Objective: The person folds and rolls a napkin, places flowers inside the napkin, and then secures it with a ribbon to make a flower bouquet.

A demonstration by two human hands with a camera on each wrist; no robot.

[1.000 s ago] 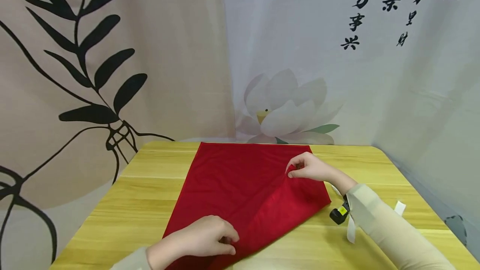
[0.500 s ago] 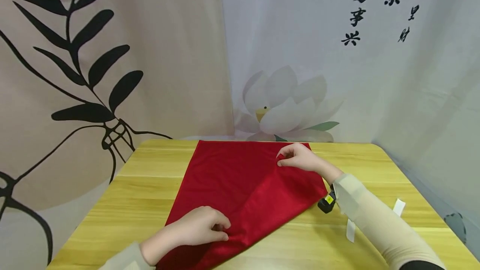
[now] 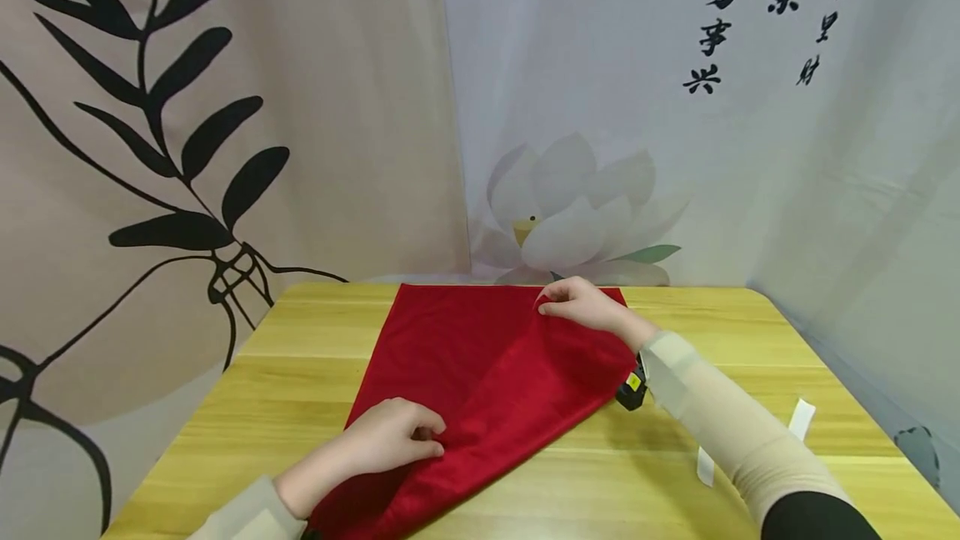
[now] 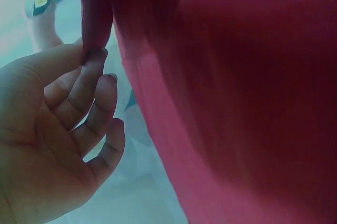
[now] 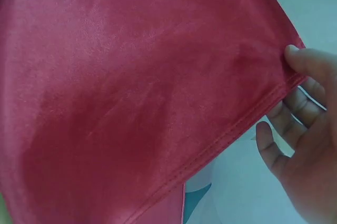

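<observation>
A red cloth (image 3: 465, 340) lies over the wooden table, its near right part lifted and folded up over the rest. My right hand (image 3: 581, 304) pinches a corner of it near the far edge; the right wrist view shows the thumb on top of the hemmed corner (image 5: 284, 71) and fingers beneath. Nearer the front, my left hand (image 3: 393, 436) holds the cloth between thumb and fingertips. In the left wrist view a fold of cloth (image 4: 97, 13) hangs from that pinch, the other fingers loosely curled.
White strips (image 3: 801, 419) lie on the right side of the wooden table (image 3: 637, 473), partly behind the right sleeve. A small black device with a yellow mark (image 3: 632, 386) sits at the right wrist. A printed curtain (image 3: 360, 107) hangs behind the table.
My right hand has moved left and away toward the far edge, carrying the cloth corner. The left hand has shifted slightly left and farther from me, still holding cloth.
</observation>
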